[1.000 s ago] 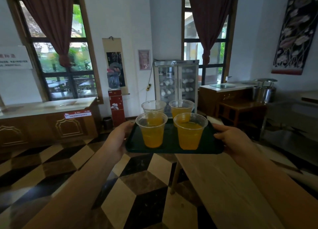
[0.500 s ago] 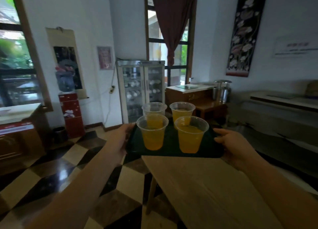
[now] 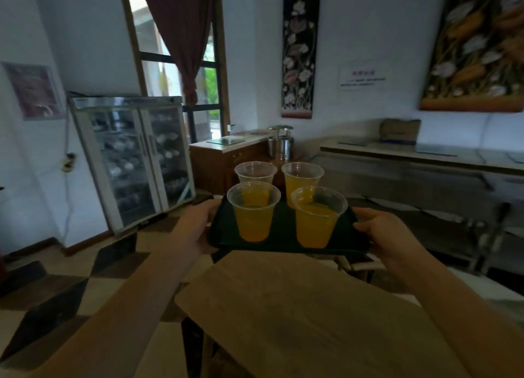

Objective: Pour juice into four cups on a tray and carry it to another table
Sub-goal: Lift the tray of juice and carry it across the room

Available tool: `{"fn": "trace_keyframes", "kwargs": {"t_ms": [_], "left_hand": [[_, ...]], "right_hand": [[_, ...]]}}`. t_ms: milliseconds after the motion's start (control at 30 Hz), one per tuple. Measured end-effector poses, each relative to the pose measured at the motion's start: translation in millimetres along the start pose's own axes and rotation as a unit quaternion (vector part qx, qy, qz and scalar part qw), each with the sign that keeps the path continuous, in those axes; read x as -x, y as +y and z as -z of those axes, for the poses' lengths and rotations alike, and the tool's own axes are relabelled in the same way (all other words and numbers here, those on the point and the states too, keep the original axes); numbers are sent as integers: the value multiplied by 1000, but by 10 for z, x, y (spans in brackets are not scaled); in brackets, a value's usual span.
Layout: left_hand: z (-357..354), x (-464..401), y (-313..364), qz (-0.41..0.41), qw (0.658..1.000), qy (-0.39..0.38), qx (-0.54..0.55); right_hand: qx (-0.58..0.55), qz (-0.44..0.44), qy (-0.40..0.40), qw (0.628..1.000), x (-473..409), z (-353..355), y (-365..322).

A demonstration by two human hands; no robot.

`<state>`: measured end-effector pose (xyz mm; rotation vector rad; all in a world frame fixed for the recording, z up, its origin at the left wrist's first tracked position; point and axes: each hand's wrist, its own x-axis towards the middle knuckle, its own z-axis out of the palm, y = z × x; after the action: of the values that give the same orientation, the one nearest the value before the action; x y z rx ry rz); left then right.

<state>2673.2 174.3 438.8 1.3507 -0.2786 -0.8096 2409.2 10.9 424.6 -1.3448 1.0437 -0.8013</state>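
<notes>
Tray (image 3: 286, 243) gripped at both ends: left hand (image 3: 195, 227) and right hand (image 3: 381, 231) fingers curled around rim; four cups (image 3: 253, 211) upright.

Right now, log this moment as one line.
phase: carrying | left hand and right hand: gripping tray | four cups: filled, upright | wooden table: below

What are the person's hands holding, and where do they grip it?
A dark green rectangular plastic tray with four clear plastic cups of orange juice: left hand at its left edge, right hand at its right edge.
</notes>
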Motion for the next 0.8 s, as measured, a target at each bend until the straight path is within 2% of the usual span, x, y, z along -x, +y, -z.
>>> {"fn": "trace_keyframes", "kwargs": {"t_ms": [533, 800], "left_hand": [[-1258, -1652, -159, 19, 989, -134, -58], [-1955, -2030, -173, 17, 981, -180, -69]], "right_hand": [[-10, 2, 116, 993, -1300, 701, 65], [-22, -21, 153, 988, -1792, 1031, 73]]}}
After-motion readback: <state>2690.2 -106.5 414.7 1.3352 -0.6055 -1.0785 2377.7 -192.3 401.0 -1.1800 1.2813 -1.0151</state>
